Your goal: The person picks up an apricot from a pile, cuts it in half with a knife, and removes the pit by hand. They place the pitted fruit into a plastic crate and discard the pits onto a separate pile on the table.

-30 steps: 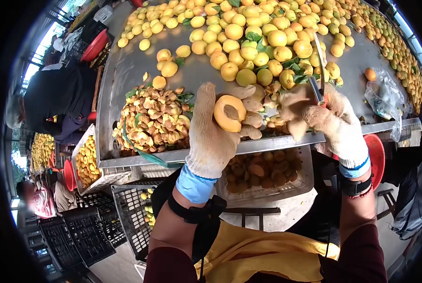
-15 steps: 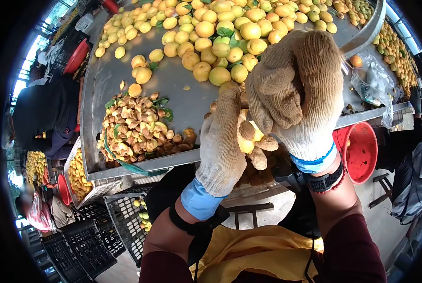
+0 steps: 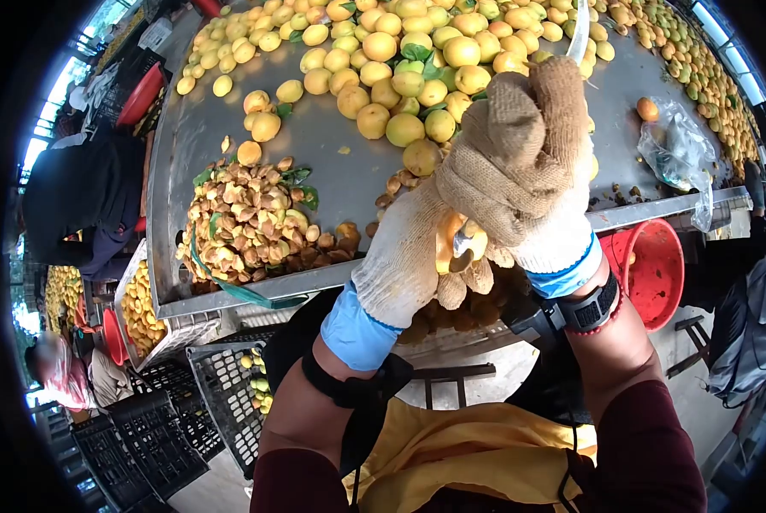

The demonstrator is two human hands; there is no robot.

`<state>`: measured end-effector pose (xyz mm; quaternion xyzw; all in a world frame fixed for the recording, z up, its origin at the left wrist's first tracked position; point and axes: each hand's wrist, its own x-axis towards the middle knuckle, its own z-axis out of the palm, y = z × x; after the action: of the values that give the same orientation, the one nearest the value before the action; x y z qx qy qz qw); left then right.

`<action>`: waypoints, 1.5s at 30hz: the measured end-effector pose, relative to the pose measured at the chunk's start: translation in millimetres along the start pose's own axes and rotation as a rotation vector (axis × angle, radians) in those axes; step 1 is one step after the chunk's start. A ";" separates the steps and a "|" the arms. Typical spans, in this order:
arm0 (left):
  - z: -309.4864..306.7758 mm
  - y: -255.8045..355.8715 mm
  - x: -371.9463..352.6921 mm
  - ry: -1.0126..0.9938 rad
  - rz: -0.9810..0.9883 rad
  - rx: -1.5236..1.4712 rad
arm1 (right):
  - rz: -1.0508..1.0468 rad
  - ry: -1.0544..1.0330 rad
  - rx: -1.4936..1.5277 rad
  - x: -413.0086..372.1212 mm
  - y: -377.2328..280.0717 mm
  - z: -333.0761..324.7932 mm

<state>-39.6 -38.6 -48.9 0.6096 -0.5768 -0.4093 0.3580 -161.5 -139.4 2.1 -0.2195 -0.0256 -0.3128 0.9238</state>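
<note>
My left hand (image 3: 402, 252), in a stained knit glove over a blue cuff, is closed around a yellow apricot (image 3: 444, 244) at the near edge of the table. The apricot is cut open, and a shiny metal end sits in it. My right hand (image 3: 520, 162), gloved alike, is clenched just above and touches the left. From the top of that fist rises a curved metal tool (image 3: 580, 34); its middle is hidden by the glove. A heap of brown pits with flesh scraps (image 3: 246, 227) lies left of my hands. Whole apricots (image 3: 404, 128) cover the table behind them.
The metal table (image 3: 314, 141) has a raised rim. A clear plastic bag (image 3: 678, 145) lies at its right, above a red bucket (image 3: 656, 274). Black crates (image 3: 229, 393) stand low on the left. Another person (image 3: 79, 205) works at the left; one more sits further back.
My right fist has turned and moved slightly left and down over the apricot. The curved metal tool has swung from pointing right to nearly upright, and a metal end now shows in the fruit.
</note>
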 end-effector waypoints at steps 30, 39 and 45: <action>-51.2 11.0 -11.4 0.510 0.055 -0.062 | 0.010 0.648 -0.741 -11.1 -57.7 -17.3; -85.0 -54.1 113.6 0.229 -0.171 1.152 | -0.039 0.594 -0.448 -25.9 -84.5 -28.2; -95.3 -37.9 86.9 0.474 -0.225 0.290 | 0.239 0.639 -0.887 -40.4 -60.1 -1.9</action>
<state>62.8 -125.6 -51.8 0.7931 -0.4583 -0.2060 0.3443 -229.5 -159.8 16.3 -0.4829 0.4146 -0.2376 0.7338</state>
